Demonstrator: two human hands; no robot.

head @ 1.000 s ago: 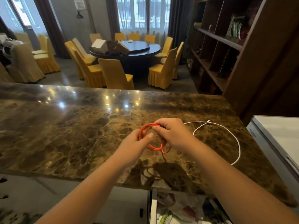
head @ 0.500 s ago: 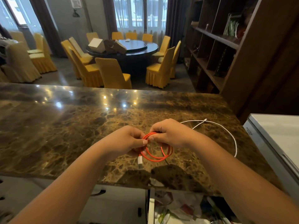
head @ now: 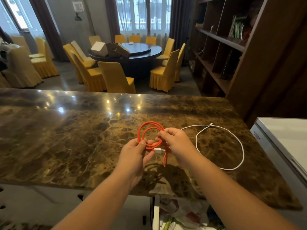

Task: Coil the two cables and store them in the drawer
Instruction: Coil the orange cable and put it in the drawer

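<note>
1. A person's two bare hands hold a thin orange-red cable (head: pixel 150 135), looped in a small coil, above the polished brown marble counter (head: pixel 66 138) at centre frame.
2. The left hand (head: pixel 135 154) pinches the coil's lower edge between thumb and fingers; the right hand (head: pixel 176 141) grips its right side, fingers closed around the strands.
3. A white plug (head: pixel 158 151) shows between the hands, and a short orange-red tail hangs below it.
4. A thin white cable (head: pixel 221 146) lies in one loose open loop on the counter, right of the hands, untouched.
5. At the bottom edge, below the counter, an open drawer (head: pixel 182 216) shows cluttered contents, too blurred to identify.
</note>
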